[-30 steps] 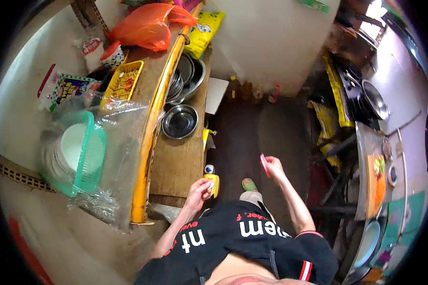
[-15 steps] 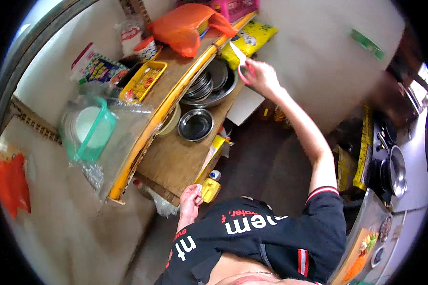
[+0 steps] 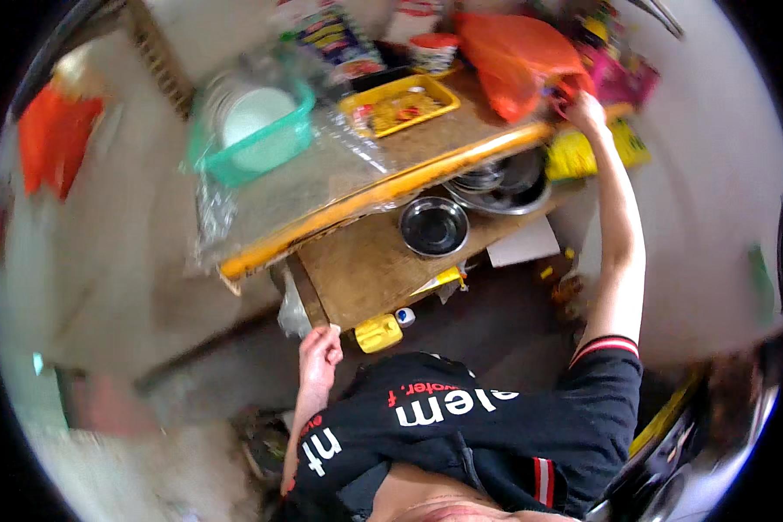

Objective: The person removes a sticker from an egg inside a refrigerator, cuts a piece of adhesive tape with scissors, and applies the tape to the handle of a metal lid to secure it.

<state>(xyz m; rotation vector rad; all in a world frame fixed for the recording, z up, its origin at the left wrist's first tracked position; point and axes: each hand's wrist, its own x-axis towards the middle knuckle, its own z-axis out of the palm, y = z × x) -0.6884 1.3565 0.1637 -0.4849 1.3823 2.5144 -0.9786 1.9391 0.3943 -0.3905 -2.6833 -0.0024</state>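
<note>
My right hand (image 3: 590, 115) reaches out to the far right, closed round the red handles of a pair of scissors (image 3: 562, 106). The blades are hidden against the orange plastic bag (image 3: 515, 70) on the upper shelf, and I cannot tell whether they are inside it. Down by my waist, my left hand (image 3: 320, 352) is closed in a pinch. A small whitish piece pokes out at its fingertips, too small to name. Just right of that hand is a yellow jug (image 3: 378, 333).
The upper shelf (image 3: 383, 193) has a yellow front edge. On it are a green basket (image 3: 300, 126) with white bowls and a yellow tray (image 3: 448, 97) of small packets. Below are a steel bowl (image 3: 435, 228), a large steel basin (image 3: 539, 193) and a yellow packet (image 3: 626, 143).
My view has swung to the right. My right hand has carried the scissors from beside the yellow packet up to the orange bag. My left hand stays low and pinched.
</note>
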